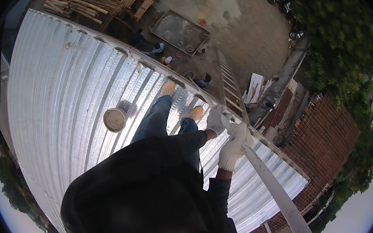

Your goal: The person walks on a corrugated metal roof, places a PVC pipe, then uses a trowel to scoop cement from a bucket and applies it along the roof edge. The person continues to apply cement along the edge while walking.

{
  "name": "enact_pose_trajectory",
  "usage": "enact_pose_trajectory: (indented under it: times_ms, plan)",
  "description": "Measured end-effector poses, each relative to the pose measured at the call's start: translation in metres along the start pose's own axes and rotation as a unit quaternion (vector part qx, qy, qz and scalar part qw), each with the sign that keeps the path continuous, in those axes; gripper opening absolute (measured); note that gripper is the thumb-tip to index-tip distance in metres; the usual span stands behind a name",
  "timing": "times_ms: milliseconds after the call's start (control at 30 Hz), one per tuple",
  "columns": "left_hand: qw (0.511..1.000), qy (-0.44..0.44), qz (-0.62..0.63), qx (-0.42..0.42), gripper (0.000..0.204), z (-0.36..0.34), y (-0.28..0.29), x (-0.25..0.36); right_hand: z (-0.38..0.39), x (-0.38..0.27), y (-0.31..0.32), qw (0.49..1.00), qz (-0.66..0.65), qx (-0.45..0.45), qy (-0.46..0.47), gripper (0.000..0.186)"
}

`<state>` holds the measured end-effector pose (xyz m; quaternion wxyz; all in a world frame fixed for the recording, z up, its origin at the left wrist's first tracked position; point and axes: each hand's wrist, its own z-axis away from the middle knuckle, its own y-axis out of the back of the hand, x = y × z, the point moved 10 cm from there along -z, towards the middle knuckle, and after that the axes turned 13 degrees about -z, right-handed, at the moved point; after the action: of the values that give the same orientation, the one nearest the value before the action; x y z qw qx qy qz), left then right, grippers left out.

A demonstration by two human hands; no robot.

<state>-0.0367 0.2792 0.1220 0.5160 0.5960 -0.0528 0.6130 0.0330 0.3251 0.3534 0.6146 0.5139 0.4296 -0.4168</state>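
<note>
I stand on a corrugated silver metal roof (63, 86) near its edge, in jeans and tan boots (168, 88). Both my hands wear white work gloves and grip a long white pole (277, 195) that runs from the roof edge down to the lower right. My left hand (215, 119) reaches across my body and holds the pole nearer the roof edge. My right hand (232, 149) is closed around the pole just behind the left one.
A round pale bucket (114, 119) sits on the roof to my left. A ladder (227, 84) leans against the roof edge. Far below, several people (158, 48) work by a grey mixing slab (180, 30) and stacked bamboo poles (89, 4). A tiled roof (323, 138) lies to the right.
</note>
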Motion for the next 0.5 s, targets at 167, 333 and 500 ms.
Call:
enact_pose_trajectory:
  times_ms: [167, 333, 500]
  plan:
    - [0.984, 0.021, 0.166, 0.062, 0.028, -0.009, -0.006, 0.036, -0.015, -0.049, -0.003, 0.997, 0.044, -0.044, 0.037, 0.044]
    - [0.963, 0.019, 0.254, 0.091, 0.022, -0.031, 0.013, 0.039, -0.015, -0.069, -0.014, 0.99, 0.075, -0.044, 0.114, 0.035]
    - [0.976, -0.185, 0.099, 0.062, 0.03, -0.03, 0.066, 0.111, -0.015, -0.117, -0.011, 0.987, 0.076, -0.066, 0.124, 0.026]
